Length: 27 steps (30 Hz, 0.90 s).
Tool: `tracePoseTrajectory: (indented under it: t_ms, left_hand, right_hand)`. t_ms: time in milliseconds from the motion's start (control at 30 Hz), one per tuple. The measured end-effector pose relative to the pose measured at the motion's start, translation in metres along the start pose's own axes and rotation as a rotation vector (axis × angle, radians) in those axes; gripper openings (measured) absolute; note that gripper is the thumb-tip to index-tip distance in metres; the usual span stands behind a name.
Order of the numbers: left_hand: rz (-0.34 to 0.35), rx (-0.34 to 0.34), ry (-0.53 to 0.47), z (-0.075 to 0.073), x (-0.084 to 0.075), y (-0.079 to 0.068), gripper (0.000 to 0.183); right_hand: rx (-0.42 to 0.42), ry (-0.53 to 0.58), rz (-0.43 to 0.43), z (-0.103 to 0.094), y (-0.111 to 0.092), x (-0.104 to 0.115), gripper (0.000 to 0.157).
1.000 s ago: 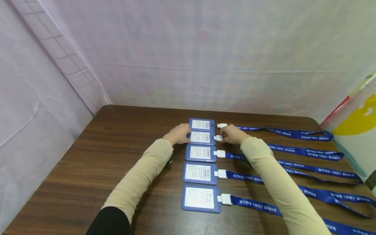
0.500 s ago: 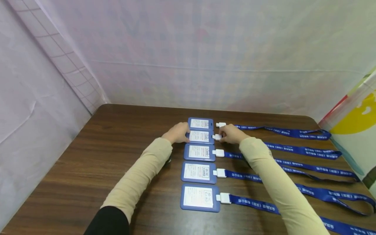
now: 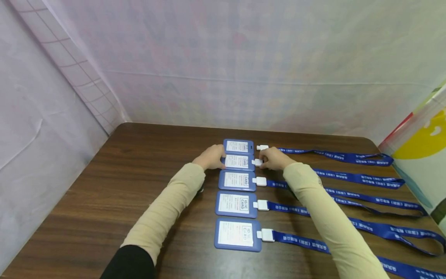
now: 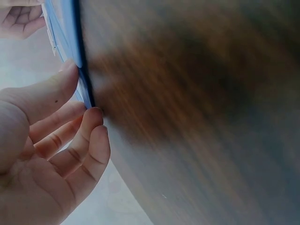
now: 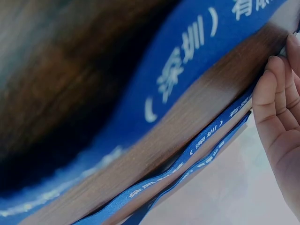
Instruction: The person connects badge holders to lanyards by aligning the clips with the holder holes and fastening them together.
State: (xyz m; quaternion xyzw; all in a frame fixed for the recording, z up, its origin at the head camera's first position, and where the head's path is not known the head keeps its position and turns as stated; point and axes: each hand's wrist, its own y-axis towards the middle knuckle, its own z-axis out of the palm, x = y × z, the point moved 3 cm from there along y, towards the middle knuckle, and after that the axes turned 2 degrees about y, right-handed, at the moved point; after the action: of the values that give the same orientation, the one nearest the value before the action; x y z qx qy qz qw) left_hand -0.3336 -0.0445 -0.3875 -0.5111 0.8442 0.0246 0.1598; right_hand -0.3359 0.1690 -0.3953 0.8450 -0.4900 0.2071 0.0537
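Observation:
Five-finger left hand [image 3: 210, 157] reaches to the left edge of a blue card holder [image 3: 238, 162], second from the back in a column of several. Its thumb and fingertips pinch that edge in the left wrist view, where the holder [image 4: 70, 33] is seen nearly edge-on. At the opposite side my right hand [image 3: 274, 158] pinches a white clip [image 3: 258, 162], whose tip meets the holder's right edge. A blue lanyard [image 3: 359, 179] with white lettering runs rightward from behind this hand. In the right wrist view, curled fingers [image 5: 267, 91] partly cover the clip.
The rearmost card holder [image 3: 238, 147] lies apart from its white clip [image 3: 263, 147]. Nearer holders, such as the front one [image 3: 238, 235], have clips at their right edges. Their lanyards stretch right across the brown table [image 3: 104, 201]. A pale curtain [image 3: 244, 77] hangs behind.

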Motion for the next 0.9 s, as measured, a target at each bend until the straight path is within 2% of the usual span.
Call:
tracePoseTrajectory:
  t_ms: [467,900]
  left_hand:
    - [-0.026,0.039,0.025,-0.0006,0.0011,0.0036,0.046]
    - [-0.022,0.064,0.092,-0.0045,-0.0006,0.0026,0.044]
  right_hand:
    - [0.014,0.03,0.033,0.0012,0.0013,-0.0038,0.018]
    - [0.017,0.049,0.062,-0.0013,-0.0001,-0.0049,0.022]
